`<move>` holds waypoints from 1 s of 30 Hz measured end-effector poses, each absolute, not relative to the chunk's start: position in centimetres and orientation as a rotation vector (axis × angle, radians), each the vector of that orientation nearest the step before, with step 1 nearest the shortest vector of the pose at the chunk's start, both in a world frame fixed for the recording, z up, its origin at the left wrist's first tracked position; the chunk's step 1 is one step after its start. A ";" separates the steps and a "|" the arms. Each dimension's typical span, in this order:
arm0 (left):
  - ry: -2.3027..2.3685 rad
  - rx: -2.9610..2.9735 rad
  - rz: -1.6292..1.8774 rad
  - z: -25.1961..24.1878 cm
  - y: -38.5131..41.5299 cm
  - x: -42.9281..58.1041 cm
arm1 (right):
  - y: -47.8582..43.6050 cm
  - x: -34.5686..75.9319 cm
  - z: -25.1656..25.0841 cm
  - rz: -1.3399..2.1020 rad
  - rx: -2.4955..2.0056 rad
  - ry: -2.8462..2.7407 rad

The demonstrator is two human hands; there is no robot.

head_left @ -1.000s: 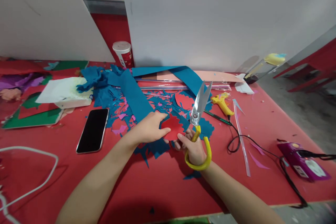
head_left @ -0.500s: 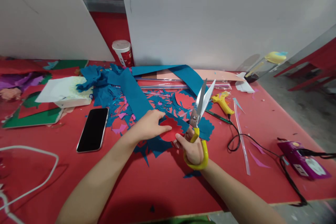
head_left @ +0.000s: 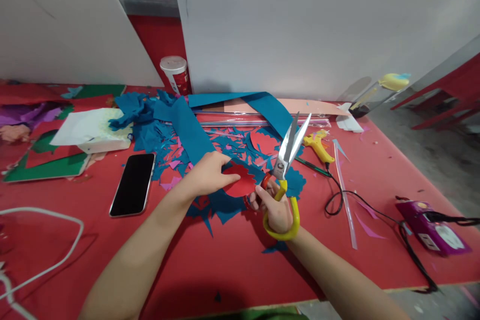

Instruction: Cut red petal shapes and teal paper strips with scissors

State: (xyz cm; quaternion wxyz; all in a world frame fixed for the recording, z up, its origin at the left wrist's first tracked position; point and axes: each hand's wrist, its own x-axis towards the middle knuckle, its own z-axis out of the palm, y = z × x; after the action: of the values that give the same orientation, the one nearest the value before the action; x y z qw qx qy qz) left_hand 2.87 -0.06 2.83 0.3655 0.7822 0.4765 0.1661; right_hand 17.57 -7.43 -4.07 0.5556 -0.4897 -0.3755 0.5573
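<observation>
My left hand (head_left: 208, 175) pinches a red paper cutout (head_left: 242, 186) with a scalloped edge against a blue paper strip (head_left: 189, 132), thumb on top. In my right hand (head_left: 276, 211) is a pair of scissors (head_left: 288, 152), its yellow loop around the hand and its blades pointing up and away, slightly apart. The right fingers are curled close to the cutout's right edge; whether they touch it I cannot tell. Blue scraps (head_left: 225, 206) lie under the hands. A second red scalloped piece (head_left: 264, 143) and a blue scalloped piece (head_left: 296, 182) lie beyond the scissors.
A phone (head_left: 133, 185) lies left of my hands, near a white box (head_left: 107, 145). To the right are a yellow glue gun (head_left: 318, 147), its black cord, a clear strip (head_left: 345, 192) and a purple box (head_left: 431, 227). A round canister (head_left: 175, 74) stands by the wall.
My left hand has drawn the red cutout slightly left. The right thumb has come off the cutout's face, and the right hand with the scissors has shifted a little right.
</observation>
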 end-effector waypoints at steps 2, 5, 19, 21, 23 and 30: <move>1.214 1.996 0.435 2.7 0.0 2.8 | -7.4 17.6 -4.0 1.314 -1.160 -0.896; 1.207 2.002 0.438 2.5 0.0 2.8 | -7.5 17.6 -3.9 1.307 -1.158 -0.894; 1.438 1.932 0.578 2.9 1.3 0.6 | -6.7 18.7 -3.2 1.603 -1.169 -0.898; 1.457 1.835 0.644 3.0 1.5 -0.1 | -6.5 19.3 -2.9 1.665 -1.179 -0.892; 1.431 1.737 0.723 3.0 1.7 -0.6 | -6.4 20.1 -2.8 1.679 -1.142 -0.945; 1.417 1.622 0.898 3.4 1.6 -1.0 | -7.1 23.4 -2.2 1.586 -1.218 -1.413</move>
State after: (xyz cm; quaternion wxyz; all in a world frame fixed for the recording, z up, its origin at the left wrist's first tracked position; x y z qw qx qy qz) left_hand -0.97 1.64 3.43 0.3932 0.6390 0.5584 0.3539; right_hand 23.42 -7.09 -2.18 0.3398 -0.4680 -0.5426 0.6091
